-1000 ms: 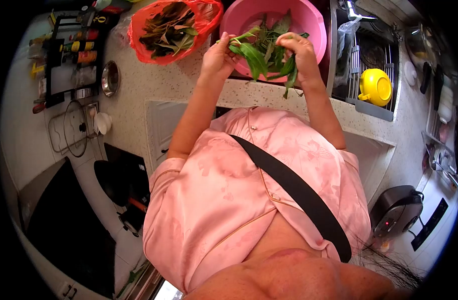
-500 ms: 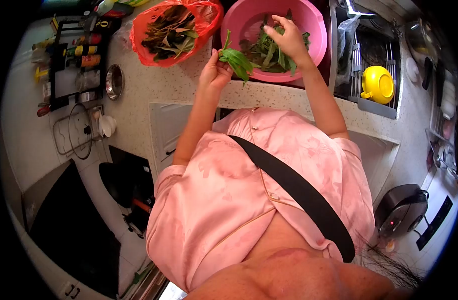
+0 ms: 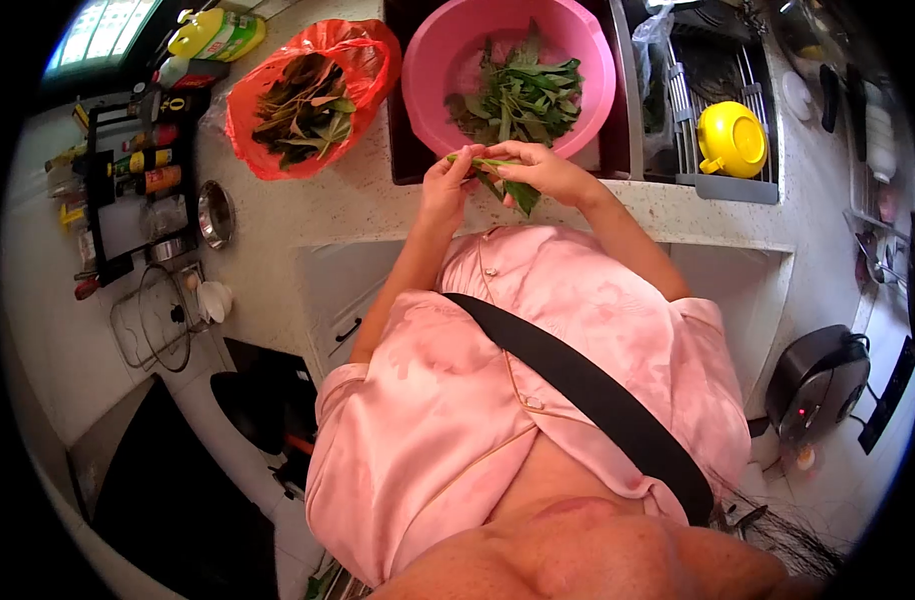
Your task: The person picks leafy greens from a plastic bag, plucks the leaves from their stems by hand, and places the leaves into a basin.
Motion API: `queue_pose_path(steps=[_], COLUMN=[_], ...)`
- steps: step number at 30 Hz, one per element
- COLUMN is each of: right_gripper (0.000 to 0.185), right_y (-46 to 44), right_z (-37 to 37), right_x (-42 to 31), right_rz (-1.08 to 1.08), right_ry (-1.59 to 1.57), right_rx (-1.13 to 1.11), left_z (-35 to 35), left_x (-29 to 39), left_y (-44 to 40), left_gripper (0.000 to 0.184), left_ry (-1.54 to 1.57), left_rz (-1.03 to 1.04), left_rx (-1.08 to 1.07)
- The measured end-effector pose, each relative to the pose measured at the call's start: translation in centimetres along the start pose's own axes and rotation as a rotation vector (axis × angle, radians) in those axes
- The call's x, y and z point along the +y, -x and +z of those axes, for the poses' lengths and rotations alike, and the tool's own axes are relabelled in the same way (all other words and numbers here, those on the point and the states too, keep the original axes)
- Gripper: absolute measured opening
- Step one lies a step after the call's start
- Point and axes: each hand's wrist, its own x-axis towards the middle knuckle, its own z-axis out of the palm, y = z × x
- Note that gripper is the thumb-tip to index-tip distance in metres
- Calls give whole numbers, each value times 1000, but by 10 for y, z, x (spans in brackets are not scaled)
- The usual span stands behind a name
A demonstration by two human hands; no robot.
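My left hand (image 3: pixel 446 188) pinches the stem end of a green leafy sprig (image 3: pixel 523 195) at the front edge of the sink. Close beside it, my right hand (image 3: pixel 546 172) has its fingers closed on the same sprig, whose leaves hang below the fingers. Just beyond both hands sits a pink basin (image 3: pixel 415 75) in the sink, with a heap of green leaves (image 3: pixel 526 95) inside. To the left, an open red plastic bag (image 3: pixel 370 62) holds darker leaves and stems (image 3: pixel 303 110).
A yellow pot (image 3: pixel 733 140) rests on the rack over the right sink, near a clear plastic bag (image 3: pixel 653 60). A metal bowl (image 3: pixel 216 214) stands on the left counter (image 3: pixel 268 215). Bottles and a yellow jug (image 3: pixel 216 35) are at the upper left, a dark cooker (image 3: pixel 818 385) at the right.
My right hand has come from over the basin to the sprig in my left hand, and both are now together by the sink's front edge. The view has shifted slightly.
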Motion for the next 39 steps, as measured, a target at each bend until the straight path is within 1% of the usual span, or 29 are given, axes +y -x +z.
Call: queue_pose_path(steps=[1,2,3,4,5,6,8,10,12,14,16,17,20,21,22,24,25,26,27,28,29,30,32,33,35,36,38,39], right_gripper=[34,34,33,31,29,29,27,26,25,25,25,26,27,25,23,22,21,20,20,20,20,20,21,21,22,22,21,22], right_y=[6,12,18,23,23,27,40,50,61,64,61,59,52,52,55,62,68,74,80,85,85,80,63,51,31,25,15,12], right_z=[-4,-10,-16,-21,-26,-29,-37,-62,-95,-134,-160,-168,-189,-190,-183,-180,-172,-162,-152,-140,-124,-100,-64,-52,-35,-28,-19,-16], right_x=[-2,-6,-11,-13,-8,-14,-37,-56,-73,-77,-75,-72,-48,-42,-40,-41,-49,-58,-68,-78,-87,-96,-99,-96,-86,-83,-80,-79], right_rz=[51,54,112,168,119,116,-6,-229,-421,-682,-685,-603,-616,-671,-711,-718,-743,-711,-613,-513,-382,-314,-255,-263,-242,-245,-225,-182], right_ry=[-26,-24,-19,-14,36,36,180,249,242,270,419,429,471,494,471,329,238,161,209,251,305,334,336,330,292,295,393,463], right_rx=[-7,-1,-12,-23,-28,-20,212,565,966,1208,1416,1471,1557,1580,1582,1508,1374,1225,1059,886,768,659,459,382,263,260,255,241], left_z=[6,11,14,16,19,22,30,24,13,0,-10,-13,-22,-24,-25,-28,-24,-20,-14,-6,7,19,44,57,76,70,55,59], left_x=[2,4,3,3,3,6,10,14,18,18,21,22,22,22,22,21,23,25,29,35,41,46,58,63,71,72,73,81], left_y=[4,7,6,6,5,6,9,7,5,4,4,6,9,10,11,13,13,14,17,18,14,10,3,1,-2,-6,-14,-4], left_gripper=[26,27,27,28,29,29,31,30,29,29,27,26,25,24,24,24,24,23,22,22,23,23,28,28,24,24,20,16], left_ry=[-70,-141,-139,-146,-153,-155,-130,-123,-124,-92,-47,-43,-6,22,27,12,15,-100,-216,-211,-343,-478,-567,-566,-530,-530,-633,-653], left_rz=[-8,-16,-20,-17,-13,-14,35,11,-6,-23,-9,-3,16,19,27,27,28,60,96,100,230,355,509,516,729,735,538,596], left_rx=[-17,-32,-35,-92,-150,-158,-199,-205,-204,-146,-164,-148,-112,-95,-96,-52,-52,-46,-33,-16,-74,-130,-179,-170,-186,-185,-148,-70])
